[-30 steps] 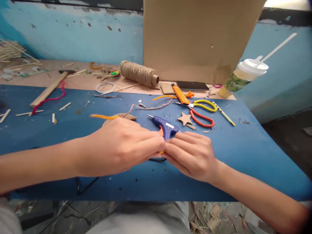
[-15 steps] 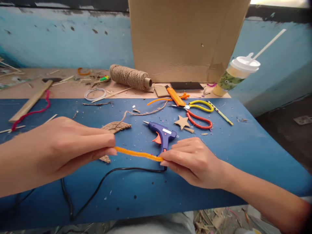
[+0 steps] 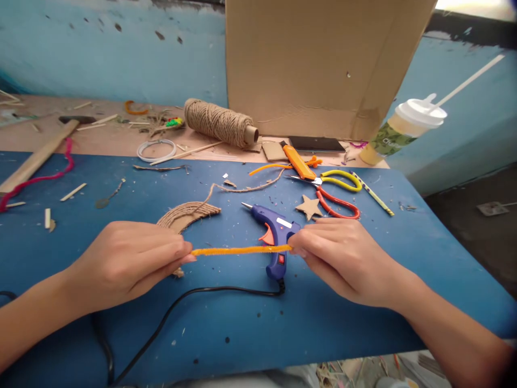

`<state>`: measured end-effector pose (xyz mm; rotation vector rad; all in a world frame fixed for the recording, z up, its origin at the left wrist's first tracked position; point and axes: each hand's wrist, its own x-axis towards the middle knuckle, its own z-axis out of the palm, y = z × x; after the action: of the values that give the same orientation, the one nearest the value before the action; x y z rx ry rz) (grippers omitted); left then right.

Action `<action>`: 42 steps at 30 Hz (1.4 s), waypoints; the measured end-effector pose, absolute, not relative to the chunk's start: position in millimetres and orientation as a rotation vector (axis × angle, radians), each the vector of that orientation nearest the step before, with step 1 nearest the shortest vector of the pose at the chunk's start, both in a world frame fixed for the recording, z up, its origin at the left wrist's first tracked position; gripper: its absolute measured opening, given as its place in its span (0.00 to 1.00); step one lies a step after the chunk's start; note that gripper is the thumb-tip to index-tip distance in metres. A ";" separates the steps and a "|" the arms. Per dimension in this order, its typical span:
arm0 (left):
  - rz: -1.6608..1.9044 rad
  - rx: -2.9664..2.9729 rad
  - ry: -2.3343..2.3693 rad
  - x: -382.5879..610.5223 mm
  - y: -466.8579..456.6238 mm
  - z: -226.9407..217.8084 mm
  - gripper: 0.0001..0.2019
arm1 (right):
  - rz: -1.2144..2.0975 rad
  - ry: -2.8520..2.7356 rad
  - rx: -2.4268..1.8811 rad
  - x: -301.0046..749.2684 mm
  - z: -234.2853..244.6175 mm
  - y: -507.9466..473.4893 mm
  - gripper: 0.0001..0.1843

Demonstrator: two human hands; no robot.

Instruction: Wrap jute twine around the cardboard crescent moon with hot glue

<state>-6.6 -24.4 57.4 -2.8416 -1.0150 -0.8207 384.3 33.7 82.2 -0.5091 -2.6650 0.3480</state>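
Orange pipe cleaner (image 3: 240, 250) was stretched near level between both hands, above the blue tabletop (image 3: 242, 318), crossing in front of the handle of a glue gun (image 3: 279, 235). Left hand (image 3: 129, 264): thumb and fingers pinched its left end. Right hand (image 3: 349, 261): same pinch, right end. Gripping the tips probably held it straight and left the middle free. Glue gun lay flat on its side, nozzle facing away, black cord (image 3: 194, 290) trailing left, likely clear of the fingers. Twine-wrapped cardboard piece (image 3: 181, 216) lay behind the left hand, partly hidden. Scissors (image 3: 341, 205) and cardboard star (image 3: 309, 207) sat beyond the right hand, seemingly within reach.
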 end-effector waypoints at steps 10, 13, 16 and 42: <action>-0.969 -2.891 -1.075 -15.6 -14.9 54.4 0.13 | 0.360 -2.489 -0.592 391.2 77.2 45.0 0.09; -0.986 -2.821 -1.226 -26.0 -16.9 54.2 0.11 | 0.394 -2.249 -0.845 401.1 74.9 68.0 0.11; -0.995 -2.423 -1.630 -49.4 -10.7 57.8 0.09 | 0.156 -2.087 -1.231 413.5 75.1 112.5 0.11; -0.844 -2.318 -1.438 -3.7 -0.3 94.9 0.18 | -0.337 -2.114 -1.618 432.6 137.3 144.4 0.13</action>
<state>-3.7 -0.3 94.9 -2.3184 -1.4377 -0.8442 432.6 144.4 137.3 -1.6177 -2.1138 -0.3370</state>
